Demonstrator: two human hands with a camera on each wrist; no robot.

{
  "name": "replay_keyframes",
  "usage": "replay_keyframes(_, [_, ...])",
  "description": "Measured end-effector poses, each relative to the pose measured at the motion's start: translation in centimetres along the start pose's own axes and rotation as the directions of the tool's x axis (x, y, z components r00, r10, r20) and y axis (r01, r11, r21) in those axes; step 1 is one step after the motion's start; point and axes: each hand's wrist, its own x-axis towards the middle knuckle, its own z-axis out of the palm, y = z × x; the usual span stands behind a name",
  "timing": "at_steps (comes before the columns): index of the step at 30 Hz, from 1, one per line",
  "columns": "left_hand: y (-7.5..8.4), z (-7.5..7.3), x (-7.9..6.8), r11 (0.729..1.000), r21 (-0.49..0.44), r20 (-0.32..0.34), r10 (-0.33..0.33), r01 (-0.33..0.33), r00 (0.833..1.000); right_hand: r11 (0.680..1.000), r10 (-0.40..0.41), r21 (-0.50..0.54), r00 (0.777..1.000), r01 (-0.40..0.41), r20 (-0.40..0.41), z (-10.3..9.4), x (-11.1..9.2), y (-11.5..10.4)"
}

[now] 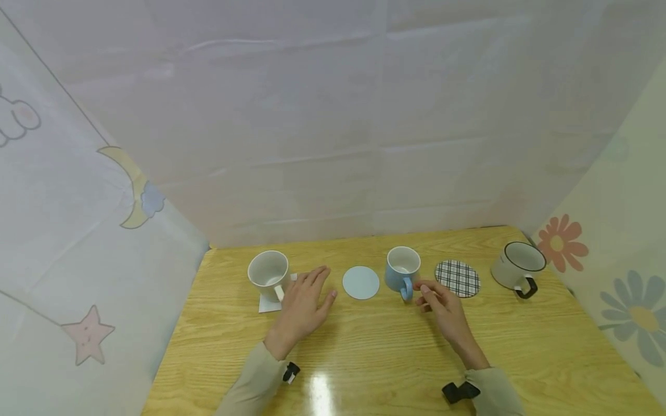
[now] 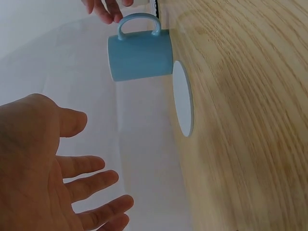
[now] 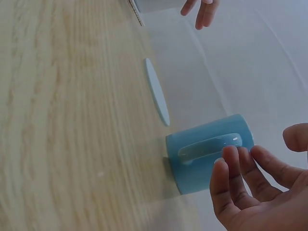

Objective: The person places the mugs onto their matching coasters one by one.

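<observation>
A light blue mug (image 1: 393,281) stands upright on the wooden table, its handle turned towards the person. Just right of that handle is the right hand (image 1: 443,311), fingers bent and thumb apart from them. In the right wrist view its fingertips (image 3: 230,156) overlap the mug (image 3: 192,174); contact cannot be made out. The left hand (image 1: 298,312) hovers with spread fingers beside a white mug (image 1: 265,289), holding nothing. Between the hands lies a round pale blue coaster (image 1: 361,283), left of the blue mug. The white mug stands over a white square coaster (image 1: 267,305), partly hidden.
Right of the blue mug lies a round plaid coaster (image 1: 458,278). A white mug with black rim and handle (image 1: 512,268) stands near the table's right edge. Pale cloth (image 1: 333,144) hangs behind the wooden table (image 1: 374,370) and at both sides.
</observation>
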Motion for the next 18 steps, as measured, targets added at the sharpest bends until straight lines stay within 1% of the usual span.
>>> replay_keyframes(8, [0.3,0.8,0.7,1.0,-0.004,0.007,0.008,-0.008,1.0,0.995,0.1,-0.023,0.995,-0.1,-0.017,0.7,0.6,1.1])
replay_keyframes(13, [0.2,1.7,1.1,1.0,-0.009,0.014,0.011,-0.011,1.0,0.991,0.134,-0.001,0.991,-0.134,0.006,1.3,1.1,1.5])
replay_keyframes(18, [0.1,2.3,1.4,1.0,-0.006,0.027,0.007,-0.007,1.0,0.981,0.186,0.04,0.981,-0.188,0.052,1.7,1.2,1.6])
